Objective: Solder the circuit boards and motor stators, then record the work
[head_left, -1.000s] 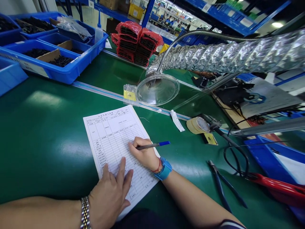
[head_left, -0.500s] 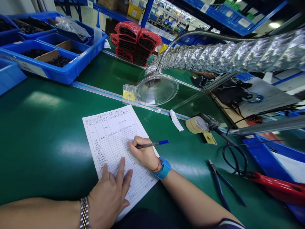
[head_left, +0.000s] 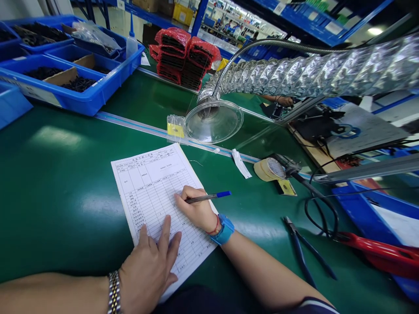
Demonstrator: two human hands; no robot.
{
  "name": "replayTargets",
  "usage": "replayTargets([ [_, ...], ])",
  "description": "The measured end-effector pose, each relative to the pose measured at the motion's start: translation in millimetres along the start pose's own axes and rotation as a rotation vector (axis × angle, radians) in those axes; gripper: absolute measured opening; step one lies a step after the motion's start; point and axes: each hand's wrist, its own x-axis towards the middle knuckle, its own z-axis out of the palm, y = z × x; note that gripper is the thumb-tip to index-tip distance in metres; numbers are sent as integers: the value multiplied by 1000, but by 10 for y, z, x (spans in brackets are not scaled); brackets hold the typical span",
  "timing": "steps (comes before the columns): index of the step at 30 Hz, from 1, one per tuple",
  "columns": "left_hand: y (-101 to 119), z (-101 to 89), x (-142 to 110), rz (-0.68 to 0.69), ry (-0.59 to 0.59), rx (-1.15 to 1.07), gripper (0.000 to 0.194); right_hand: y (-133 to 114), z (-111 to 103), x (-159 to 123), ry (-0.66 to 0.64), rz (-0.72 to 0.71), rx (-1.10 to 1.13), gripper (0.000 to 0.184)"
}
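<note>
A white printed form with a ruled table (head_left: 150, 183) lies on the green bench (head_left: 62, 192) in front of me. My left hand (head_left: 149, 270) rests flat on its lower part, fingers spread, a metal watch on the wrist. My right hand (head_left: 194, 209) sits on the sheet's right side and grips a pen with a blue cap (head_left: 209, 197), the tip on the paper. A blue band wraps that wrist.
A foil extraction hose with a clear funnel (head_left: 212, 120) hangs just beyond the form. A roll of tape (head_left: 270, 169), blue-handled cutters (head_left: 303, 250) and black cables lie to the right. Blue bins of black parts (head_left: 65, 80) and red-wrapped stacks (head_left: 183, 56) stand at the back.
Both hands stay in the same pose on the form. The view has drifted slightly, so everything sits a little lower left in the picture.
</note>
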Motion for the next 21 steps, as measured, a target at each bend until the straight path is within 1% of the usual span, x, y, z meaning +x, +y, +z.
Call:
replayTargets([
  [3,-4,-18,0,3,-8,4,66,1,-5,0,-21,-3,5,33],
  [8,-10,-27,13,-1,-13,1,66,-1,-15,-2,-25,36,11,33],
  [16,-5,-40,-6,2,-30,-11,66,-11,-4,-3,-31,19,32,34],
  [19,-5,-48,-8,-1,-29,-20,66,4,-58,0,-20,43,65,33],
  [21,-5,-46,-7,-1,-14,-29,66,19,-119,0,-17,80,99,28],
])
